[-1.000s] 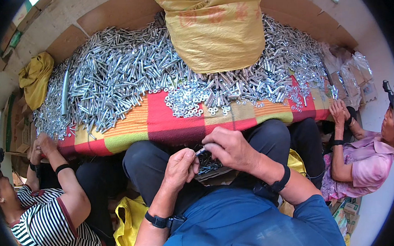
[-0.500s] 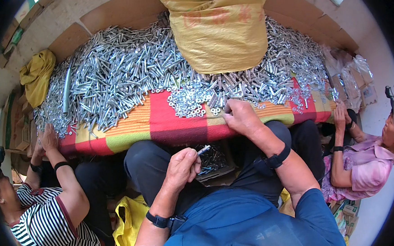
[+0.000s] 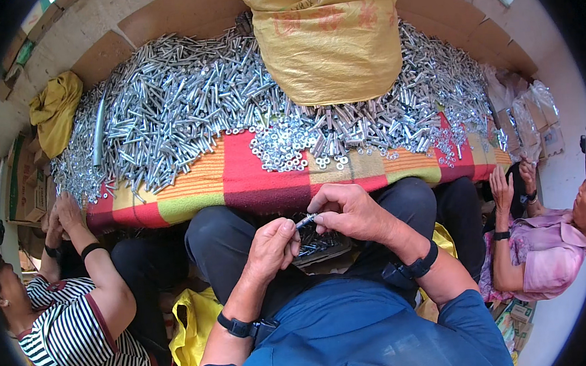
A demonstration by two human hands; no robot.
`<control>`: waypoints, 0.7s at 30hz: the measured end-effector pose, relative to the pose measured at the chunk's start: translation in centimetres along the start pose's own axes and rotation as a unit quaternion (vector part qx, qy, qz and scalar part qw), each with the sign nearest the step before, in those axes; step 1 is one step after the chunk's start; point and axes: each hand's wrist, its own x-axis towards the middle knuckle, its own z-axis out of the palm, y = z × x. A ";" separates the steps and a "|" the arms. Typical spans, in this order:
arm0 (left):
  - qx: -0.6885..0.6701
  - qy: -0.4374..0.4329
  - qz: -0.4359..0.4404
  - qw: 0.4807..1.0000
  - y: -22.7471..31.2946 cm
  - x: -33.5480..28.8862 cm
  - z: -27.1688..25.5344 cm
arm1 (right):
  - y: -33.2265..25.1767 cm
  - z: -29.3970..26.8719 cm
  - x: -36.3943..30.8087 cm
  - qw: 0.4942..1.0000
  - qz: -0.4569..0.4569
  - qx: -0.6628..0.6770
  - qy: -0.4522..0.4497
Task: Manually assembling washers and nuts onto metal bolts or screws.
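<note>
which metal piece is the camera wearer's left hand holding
The slim silver piece pinched in the left hand, its far end at the right hand; it is held up, while the heaped pieces lie on the checkered blanket.

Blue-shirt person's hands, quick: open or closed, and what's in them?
Left hand: closed, holding a metal fastener.
Right hand: fingers curled at the fastener's right end; whether they grip it cannot be told.
</note>
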 end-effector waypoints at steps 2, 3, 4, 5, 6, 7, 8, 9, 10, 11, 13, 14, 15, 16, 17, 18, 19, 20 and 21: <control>-0.003 -0.005 -0.002 1.000 -0.1 0.1 -0.1 | 0.5 -0.1 0.1 0.990 -0.113 -0.085 0.012; -0.006 -0.010 -0.005 1.000 -0.2 0.1 -0.2 | 0.8 -0.2 0.2 0.990 -0.113 -0.085 0.012; -0.006 -0.010 -0.005 1.000 -0.2 0.1 -0.2 | 1.0 -0.2 0.2 0.979 -0.156 -0.132 0.019; -0.006 -0.008 -0.005 1.000 -0.3 0.1 -0.2 | 1.0 -0.1 0.3 0.963 -0.199 -0.180 0.025; -0.006 -0.006 -0.005 1.000 -0.3 0.1 -0.2 | 0.8 0.1 0.1 0.963 -0.199 -0.179 0.024; -0.006 -0.005 -0.005 1.000 -0.3 0.1 -0.2 | 0.4 0.3 -0.1 0.979 -0.146 -0.140 0.025; -0.003 -0.003 -0.004 1.000 -0.3 0.1 -0.2 | 0.2 0.4 -0.3 0.990 -0.093 -0.101 0.026; 0.000 0.000 -0.002 1.000 -0.3 0.1 -0.2 | 0.3 0.6 -0.4 0.990 -0.093 -0.101 0.026; 0.000 0.000 -0.002 1.000 -0.3 0.1 -0.2 | 0.5 0.7 -0.5 0.998 -0.031 -0.041 0.027; 0.008 0.001 -0.001 1.000 -0.3 0.1 -0.2 | 0.7 0.8 -0.6 0.999 0.032 0.018 0.027; 0.017 0.002 -0.001 1.000 -0.2 0.1 -0.1 | 1.1 0.9 -0.7 0.999 0.012 0.012 0.033; 0.024 0.002 -0.001 1.000 -0.1 0.1 0.0 | 1.3 0.9 -0.8 0.999 -0.007 0.006 0.037; 0.032 0.003 -0.001 0.999 -0.1 0.1 0.1 | 1.2 0.8 -0.8 0.999 -0.007 0.006 0.037; 0.032 0.003 0.000 0.999 0.0 0.1 0.1 | 1.0 0.7 -0.9 0.999 0.003 -0.016 0.028; 0.037 0.003 0.002 0.999 0.0 0.1 0.1 | 0.8 0.6 -0.9 0.999 0.012 -0.037 0.019; 0.041 0.002 0.005 0.999 0.0 0.0 0.1 | 0.7 0.6 -0.8 0.999 0.012 -0.037 0.018; 0.042 0.003 0.005 0.999 0.0 0.0 0.1 | 0.5 0.5 -0.8 0.998 0.025 -0.060 0.010; 0.042 0.002 0.002 0.999 -0.1 0.0 0.1 | 0.5 0.4 -0.7 0.996 0.039 -0.083 0.002; 0.042 0.002 -0.002 0.999 -0.2 0.1 0.0 | 0.5 0.4 -0.7 0.996 0.039 -0.083 0.003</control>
